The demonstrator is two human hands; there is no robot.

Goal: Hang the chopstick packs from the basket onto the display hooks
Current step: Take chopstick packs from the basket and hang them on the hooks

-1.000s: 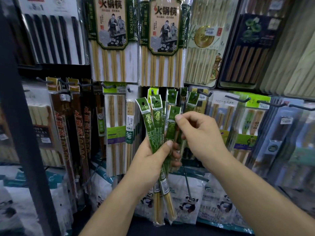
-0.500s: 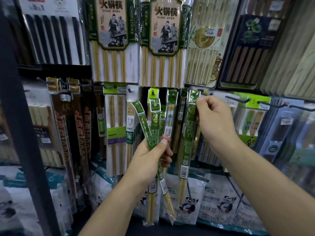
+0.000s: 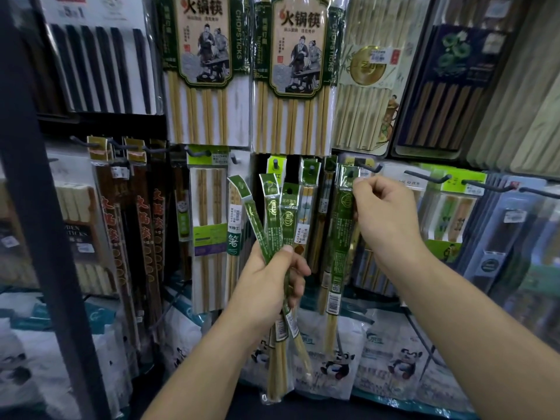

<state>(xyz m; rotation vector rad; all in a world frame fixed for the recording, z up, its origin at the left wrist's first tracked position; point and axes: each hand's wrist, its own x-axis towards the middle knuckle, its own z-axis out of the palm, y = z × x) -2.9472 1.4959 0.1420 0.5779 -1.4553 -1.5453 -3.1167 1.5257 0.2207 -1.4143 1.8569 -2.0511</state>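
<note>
On the peg wall, the right hand [image 3: 385, 219] pinches an upright pack [image 3: 341, 237] by its header, hole just left of the hook [image 3: 368, 167]; the left hand [image 3: 272, 280] grips three spares [image 3: 269, 213].

Before the middle of the display rack [image 3: 91, 122], the left hand [image 3: 272, 277] holds a fan of chopstick packs [image 3: 269, 213]. Right of it, the right hand [image 3: 385, 219] pinches a single pack [image 3: 344, 225] by its top, just beside a hook [image 3: 368, 167]. Panda bags [image 3: 400, 362] lie below.
</note>
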